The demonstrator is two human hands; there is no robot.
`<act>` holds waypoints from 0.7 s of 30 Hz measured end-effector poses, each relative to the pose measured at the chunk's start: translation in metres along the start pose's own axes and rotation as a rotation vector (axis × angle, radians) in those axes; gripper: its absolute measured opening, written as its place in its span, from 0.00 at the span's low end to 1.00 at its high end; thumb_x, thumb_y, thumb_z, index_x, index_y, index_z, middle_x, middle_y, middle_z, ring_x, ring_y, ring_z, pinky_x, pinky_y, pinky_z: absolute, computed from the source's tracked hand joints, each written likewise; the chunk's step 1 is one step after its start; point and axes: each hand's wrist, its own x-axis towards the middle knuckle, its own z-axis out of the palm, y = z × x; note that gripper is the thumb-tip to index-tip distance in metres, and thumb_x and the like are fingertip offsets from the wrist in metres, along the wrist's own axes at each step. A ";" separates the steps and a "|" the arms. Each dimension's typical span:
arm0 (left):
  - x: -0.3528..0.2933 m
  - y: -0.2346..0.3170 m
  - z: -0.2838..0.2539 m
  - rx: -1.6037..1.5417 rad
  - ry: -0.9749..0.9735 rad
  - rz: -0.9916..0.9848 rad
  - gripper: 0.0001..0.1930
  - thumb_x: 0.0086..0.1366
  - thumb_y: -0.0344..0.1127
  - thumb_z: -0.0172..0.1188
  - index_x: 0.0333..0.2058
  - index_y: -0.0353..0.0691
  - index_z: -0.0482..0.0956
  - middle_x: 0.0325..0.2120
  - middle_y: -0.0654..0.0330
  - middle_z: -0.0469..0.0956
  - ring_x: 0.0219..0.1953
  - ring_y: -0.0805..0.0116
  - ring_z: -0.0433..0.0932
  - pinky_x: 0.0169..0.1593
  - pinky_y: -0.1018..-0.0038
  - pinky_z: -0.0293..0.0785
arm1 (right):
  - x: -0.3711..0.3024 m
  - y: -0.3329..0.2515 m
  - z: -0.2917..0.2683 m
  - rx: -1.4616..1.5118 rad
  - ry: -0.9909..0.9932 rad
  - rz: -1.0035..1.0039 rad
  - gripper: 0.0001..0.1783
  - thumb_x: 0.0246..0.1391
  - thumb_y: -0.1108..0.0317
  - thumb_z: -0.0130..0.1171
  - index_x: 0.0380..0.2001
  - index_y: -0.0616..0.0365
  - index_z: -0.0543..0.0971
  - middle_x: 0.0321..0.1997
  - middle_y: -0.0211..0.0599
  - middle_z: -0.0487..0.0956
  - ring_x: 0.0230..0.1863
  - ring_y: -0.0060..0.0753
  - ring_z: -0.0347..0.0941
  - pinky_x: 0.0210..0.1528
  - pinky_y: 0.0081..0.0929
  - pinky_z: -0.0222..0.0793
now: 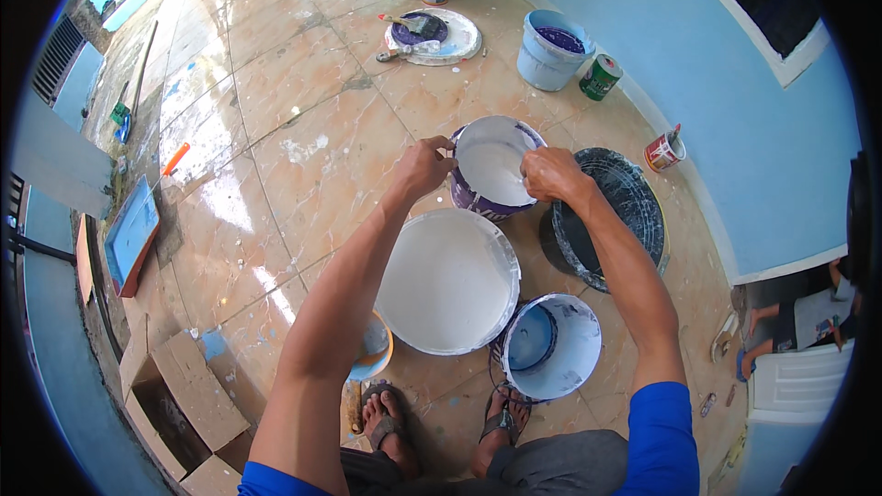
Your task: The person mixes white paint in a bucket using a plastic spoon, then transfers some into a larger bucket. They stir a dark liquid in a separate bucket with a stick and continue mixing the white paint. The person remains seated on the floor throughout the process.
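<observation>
A purple bucket (473,202) smeared white inside, with white paint in it, stands on the tiled floor ahead of me. My left hand (425,168) pinches its left rim between thumb and fingers. Over its right rim my right hand (554,174) is closed, the fingertips down inside; what they grip is hidden. Nearer to me sits a wide round tub of white paint (447,280). A black bucket (627,211) with white streaks stands under my right forearm. Close to my feet is a tilted white bucket (574,340) with blue at its bottom.
Against the blue wall (606,9) stand a pale blue bucket of purple paint (544,64), a green can (601,78) and a small can (665,149). A paintbrush (413,24) lies on a lid. Leftward are a paint tray (133,237) and cardboard box (200,386). A person (813,317) is at right.
</observation>
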 end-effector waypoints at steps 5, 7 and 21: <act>-0.001 0.003 0.003 0.032 0.042 0.012 0.18 0.57 0.39 0.67 0.47 0.44 0.82 0.33 0.51 0.85 0.36 0.56 0.84 0.42 0.63 0.77 | 0.005 0.015 0.004 0.391 -0.095 -0.158 0.09 0.42 0.70 0.59 0.24 0.65 0.84 0.26 0.53 0.81 0.30 0.49 0.80 0.33 0.41 0.73; 0.001 0.002 0.004 0.026 0.056 0.032 0.17 0.56 0.39 0.67 0.46 0.45 0.83 0.31 0.52 0.85 0.36 0.56 0.84 0.41 0.63 0.77 | 0.001 0.025 0.009 0.612 -0.045 -0.256 0.11 0.45 0.68 0.60 0.28 0.66 0.84 0.24 0.50 0.81 0.28 0.43 0.79 0.33 0.37 0.71; 0.004 -0.004 0.004 0.022 0.031 0.031 0.18 0.59 0.37 0.67 0.48 0.40 0.82 0.34 0.49 0.85 0.33 0.58 0.84 0.41 0.64 0.76 | -0.038 0.057 -0.018 0.706 0.228 0.020 0.13 0.54 0.62 0.61 0.35 0.59 0.85 0.24 0.38 0.80 0.29 0.33 0.75 0.35 0.36 0.69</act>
